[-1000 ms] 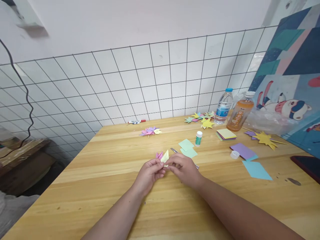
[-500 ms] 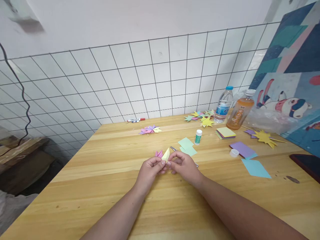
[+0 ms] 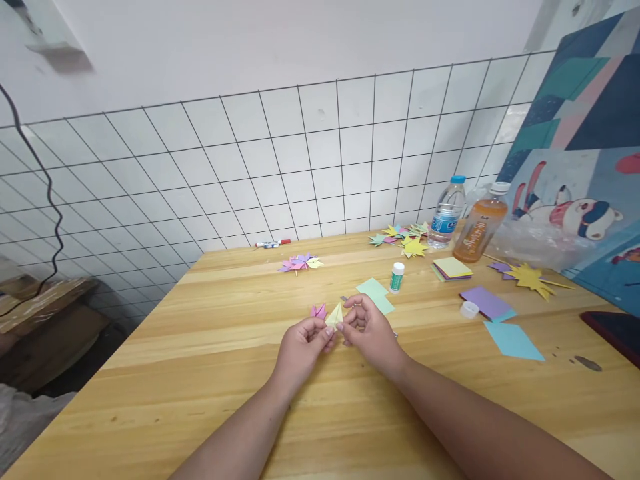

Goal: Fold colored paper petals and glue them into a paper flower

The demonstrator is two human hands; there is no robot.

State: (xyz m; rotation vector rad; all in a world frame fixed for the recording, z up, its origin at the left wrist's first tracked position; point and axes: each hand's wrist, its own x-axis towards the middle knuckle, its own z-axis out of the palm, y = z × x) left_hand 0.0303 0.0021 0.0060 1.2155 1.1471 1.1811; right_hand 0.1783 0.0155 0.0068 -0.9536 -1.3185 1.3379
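Between my two hands is a small piece of folded pale yellow paper [image 3: 335, 316], its pointed end upward. My left hand [image 3: 303, 343] pinches its lower left side between thumb and fingers. On the other side, my right hand [image 3: 369, 333] grips the lower right edge with thumb and forefinger. Just behind the left fingers lies a pink folded paper piece [image 3: 319, 311]. Two light green paper squares [image 3: 376, 294] rest beyond my right hand. A slim metallic item is mostly hidden beneath that hand.
A glue stick [image 3: 397, 278] stands behind the green squares, its loose cap [image 3: 469, 309] farther right. Stacked paper [image 3: 452, 268], a purple sheet [image 3: 486, 303] and a blue sheet [image 3: 514, 340] lie right. A water bottle [image 3: 447, 213] and an orange drink bottle [image 3: 481, 223] stand near the wall.
The yellow paper looks slightly wider, with more of its folds showing. My right fingers have lifted and spread a little from it. The view has shifted slightly.
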